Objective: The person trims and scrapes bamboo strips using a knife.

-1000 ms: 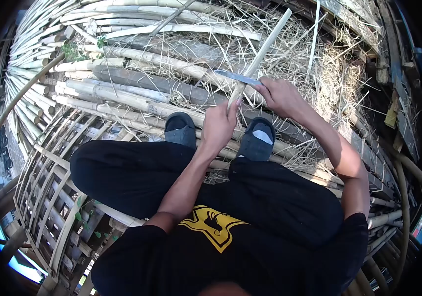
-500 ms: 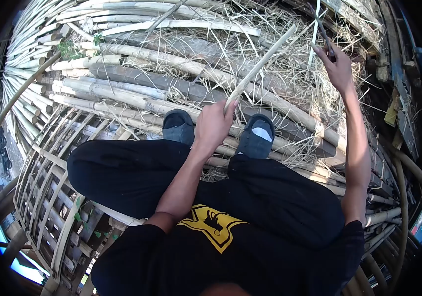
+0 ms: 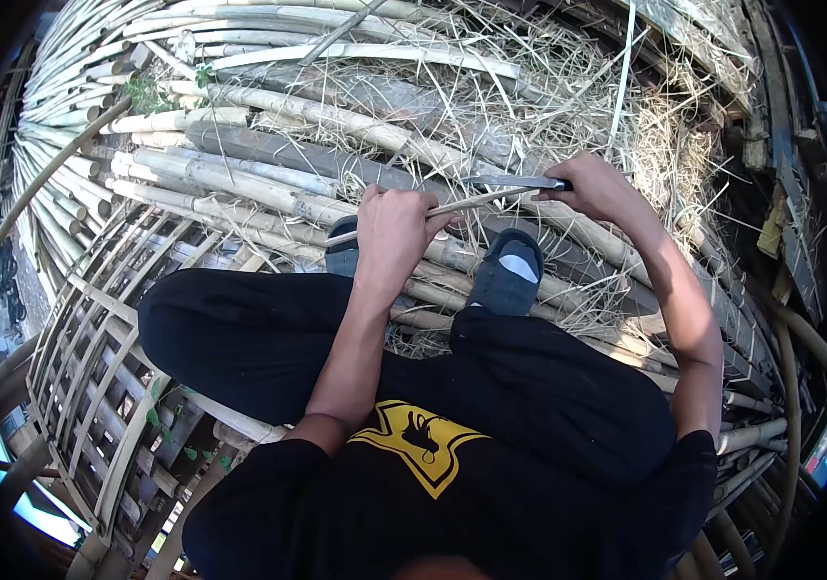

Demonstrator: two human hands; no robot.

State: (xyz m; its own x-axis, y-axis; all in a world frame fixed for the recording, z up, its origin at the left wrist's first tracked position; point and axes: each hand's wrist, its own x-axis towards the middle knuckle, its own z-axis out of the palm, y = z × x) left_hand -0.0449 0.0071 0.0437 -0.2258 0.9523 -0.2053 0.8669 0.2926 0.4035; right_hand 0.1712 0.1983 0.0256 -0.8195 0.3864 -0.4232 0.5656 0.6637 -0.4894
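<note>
My left hand (image 3: pixel 392 232) is closed around a thin bamboo strip (image 3: pixel 479 201), which runs out to the right toward my other hand and pokes out a little on the left. A knife with a dark handle is held in my right hand (image 3: pixel 595 186). Its pale blade (image 3: pixel 515 181) points left and lies just above the strip, close to the strip's right part. Whether blade and strip touch I cannot tell. Both hands are above my sandalled feet, with the right sandal (image 3: pixel 507 275) in plain sight and the left one partly hidden by my left forearm.
Long bamboo poles (image 3: pixel 307 114) cover the ground ahead, with dry shavings (image 3: pixel 568 106) scattered over them. To the left stands a woven bamboo lattice (image 3: pixel 94 387). A curved stick (image 3: pixel 31 198) rises at the far left. Dark timber (image 3: pixel 781 135) borders the right side.
The knife hand swung out to the upper right, then came back beside the strip. The strip has turned from pointing up and right to lying nearly level, and my left hand has rotated with it.
</note>
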